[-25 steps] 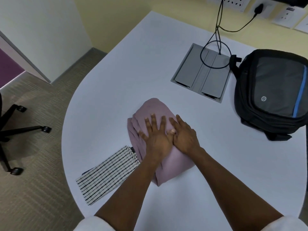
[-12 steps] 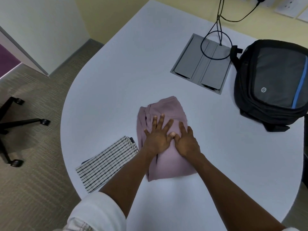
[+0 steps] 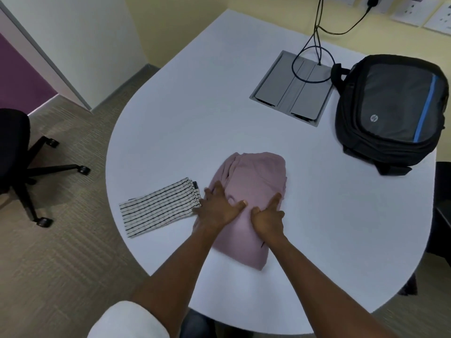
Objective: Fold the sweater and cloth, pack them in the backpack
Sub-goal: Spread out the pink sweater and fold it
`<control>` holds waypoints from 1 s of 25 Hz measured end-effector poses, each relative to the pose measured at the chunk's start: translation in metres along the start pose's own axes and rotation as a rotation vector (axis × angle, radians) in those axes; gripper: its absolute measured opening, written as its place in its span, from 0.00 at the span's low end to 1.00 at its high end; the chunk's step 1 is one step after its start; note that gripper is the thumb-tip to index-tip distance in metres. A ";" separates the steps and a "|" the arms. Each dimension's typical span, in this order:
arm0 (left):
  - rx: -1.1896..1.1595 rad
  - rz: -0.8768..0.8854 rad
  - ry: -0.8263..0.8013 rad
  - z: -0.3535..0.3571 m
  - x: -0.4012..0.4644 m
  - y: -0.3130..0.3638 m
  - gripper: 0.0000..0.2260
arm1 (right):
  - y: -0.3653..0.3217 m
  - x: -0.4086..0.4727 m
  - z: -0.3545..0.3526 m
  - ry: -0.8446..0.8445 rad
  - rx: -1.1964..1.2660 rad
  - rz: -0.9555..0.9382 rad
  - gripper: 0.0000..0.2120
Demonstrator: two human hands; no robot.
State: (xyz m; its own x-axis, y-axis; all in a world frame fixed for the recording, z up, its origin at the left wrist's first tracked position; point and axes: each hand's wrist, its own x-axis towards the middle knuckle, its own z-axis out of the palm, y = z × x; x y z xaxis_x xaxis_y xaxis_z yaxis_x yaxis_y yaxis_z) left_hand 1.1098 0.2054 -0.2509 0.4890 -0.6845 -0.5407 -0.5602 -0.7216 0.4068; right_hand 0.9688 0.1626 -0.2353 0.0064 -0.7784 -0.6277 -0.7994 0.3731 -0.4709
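Pink knit fabric, the sweater (image 3: 253, 191), lies folded into a thick packet near the front of the white surface (image 3: 170, 106), and both hands rest flat on its near half. The left hand (image 3: 217, 208) sits at the packet's left edge with fingers spread and straight, its thumb reaching across toward the middle; the right hand (image 3: 268, 218) lies just beside it on the right edge, fingers straight and close together, pointing away from the person. Neither hand pinches anything; they press down on the cloth.

Just to the left of the sweater, touching or nearly touching the left hand, lies the striped cloth (image 3: 159, 208), already folded into a long flat strip. The backpack (image 3: 393, 111) lies on its back at the far right of the surface, well apart from both garments, and it looks closed, though its zip cannot be made out from here.

By my reading, the folding step is about finished: the hands are flattening and squaring the sweater's last fold. Packing has not yet begun. The next move calls for opening the backpack, then lifting each folded garment with support from below so the folds do not spill open, or stacking the cloth on the sweater first and carrying both across together.
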 end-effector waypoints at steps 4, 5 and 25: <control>0.049 0.048 -0.028 0.008 -0.022 -0.016 0.43 | 0.023 -0.024 0.004 -0.038 0.166 0.104 0.49; 0.075 0.079 -0.027 0.008 -0.027 -0.018 0.41 | 0.029 -0.031 0.006 -0.046 0.200 0.128 0.50; 0.108 0.316 -0.068 -0.034 -0.039 -0.086 0.31 | 0.030 -0.088 0.059 -0.191 0.775 0.375 0.51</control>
State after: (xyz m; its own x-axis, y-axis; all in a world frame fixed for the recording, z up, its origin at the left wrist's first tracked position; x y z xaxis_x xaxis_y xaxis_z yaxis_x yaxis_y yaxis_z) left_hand 1.1615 0.2905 -0.2390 0.2365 -0.8613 -0.4497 -0.7460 -0.4575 0.4840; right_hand 0.9794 0.2717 -0.2308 -0.0183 -0.4642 -0.8855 -0.1366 0.8786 -0.4577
